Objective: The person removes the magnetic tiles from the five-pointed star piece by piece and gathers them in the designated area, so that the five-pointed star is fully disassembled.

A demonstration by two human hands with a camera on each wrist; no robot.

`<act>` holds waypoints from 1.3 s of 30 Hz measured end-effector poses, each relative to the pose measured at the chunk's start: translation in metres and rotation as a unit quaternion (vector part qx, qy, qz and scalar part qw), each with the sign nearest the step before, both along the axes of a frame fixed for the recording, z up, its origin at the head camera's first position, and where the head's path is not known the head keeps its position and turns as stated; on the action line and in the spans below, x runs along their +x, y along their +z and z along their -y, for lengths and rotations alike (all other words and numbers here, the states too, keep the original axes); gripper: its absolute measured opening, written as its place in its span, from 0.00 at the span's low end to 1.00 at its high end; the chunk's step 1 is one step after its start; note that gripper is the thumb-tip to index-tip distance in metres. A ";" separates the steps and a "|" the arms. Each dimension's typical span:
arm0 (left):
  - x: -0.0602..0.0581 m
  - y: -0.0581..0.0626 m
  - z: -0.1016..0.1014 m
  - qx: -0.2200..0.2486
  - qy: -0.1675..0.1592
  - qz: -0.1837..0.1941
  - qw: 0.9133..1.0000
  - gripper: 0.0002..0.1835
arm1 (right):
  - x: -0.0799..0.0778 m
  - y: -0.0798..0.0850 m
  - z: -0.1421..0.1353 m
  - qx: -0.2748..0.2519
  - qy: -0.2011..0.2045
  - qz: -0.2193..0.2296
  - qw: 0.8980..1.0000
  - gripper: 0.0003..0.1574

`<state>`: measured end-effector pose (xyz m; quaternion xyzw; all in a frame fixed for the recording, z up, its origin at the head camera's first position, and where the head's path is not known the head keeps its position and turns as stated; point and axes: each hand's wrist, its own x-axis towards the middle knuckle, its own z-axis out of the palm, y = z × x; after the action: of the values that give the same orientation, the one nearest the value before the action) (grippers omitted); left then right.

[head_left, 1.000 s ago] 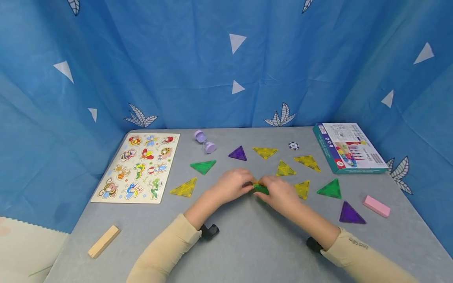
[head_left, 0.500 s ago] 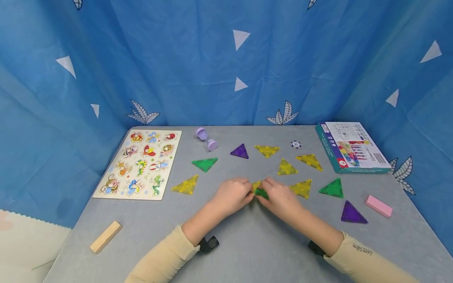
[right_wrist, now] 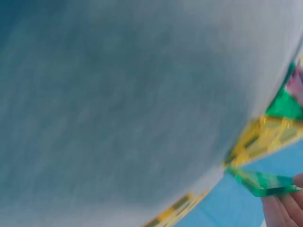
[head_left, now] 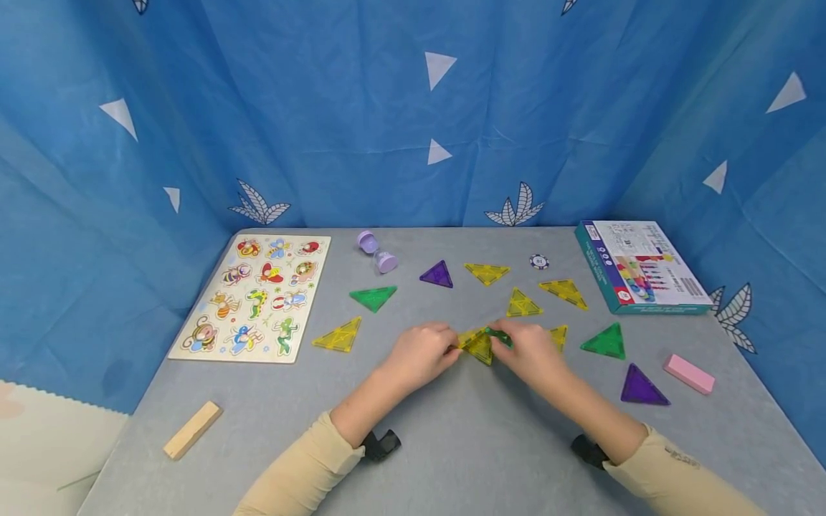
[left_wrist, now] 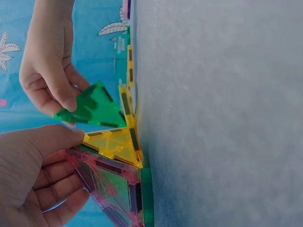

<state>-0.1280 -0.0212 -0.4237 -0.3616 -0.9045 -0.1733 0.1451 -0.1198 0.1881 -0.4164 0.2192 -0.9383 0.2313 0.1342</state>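
My left hand (head_left: 422, 352) is at the table's middle, its thumb pressed on the top corner of a yellow triangular magnetic tile (left_wrist: 111, 143), fingers curled behind. A pink triangular tile (left_wrist: 110, 182) leans against that yellow one, with a green tile (left_wrist: 147, 198) along its foot. Just right of them, my right hand (head_left: 530, 355) pinches a green triangular magnetic tile (left_wrist: 94, 106) between thumb and fingers. The green tile's lower corner is right at the yellow tile's edge in both wrist views. From the head, the left hand hides the pink tile.
Loose yellow (head_left: 523, 304), green (head_left: 606, 341) and purple (head_left: 642, 387) triangular tiles lie around the hands. An insect puzzle board (head_left: 258, 301), a purple hourglass (head_left: 377, 252), a wooden block (head_left: 193, 431), a pink block (head_left: 689, 374), a poker chip (head_left: 538, 261) and a box (head_left: 645, 269) surround them.
The right hand has moved slightly right with the green tile, uncovering more of the yellow tile. The left hand stays nearly in place. The head view has shifted a little.
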 end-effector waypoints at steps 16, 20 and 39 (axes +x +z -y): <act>0.004 -0.003 0.001 0.000 0.010 0.030 0.999 0.05 | -0.048 0.038 -0.027 -0.121 -0.071 0.167 0.976 0.14; 0.005 -0.002 0.001 -0.012 0.015 0.023 1.000 0.04 | -0.074 0.029 0.002 -0.217 -0.048 0.267 0.938 0.15; 0.004 -0.002 0.000 -0.010 0.018 0.034 0.999 0.04 | -0.107 -0.011 0.050 -0.257 -0.054 0.455 0.851 0.24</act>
<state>-0.1239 -0.0212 -0.4261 -0.3409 -0.9169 -0.1737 0.1139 -0.2264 0.1386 -0.4272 -0.0040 -0.8118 0.5303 -0.2445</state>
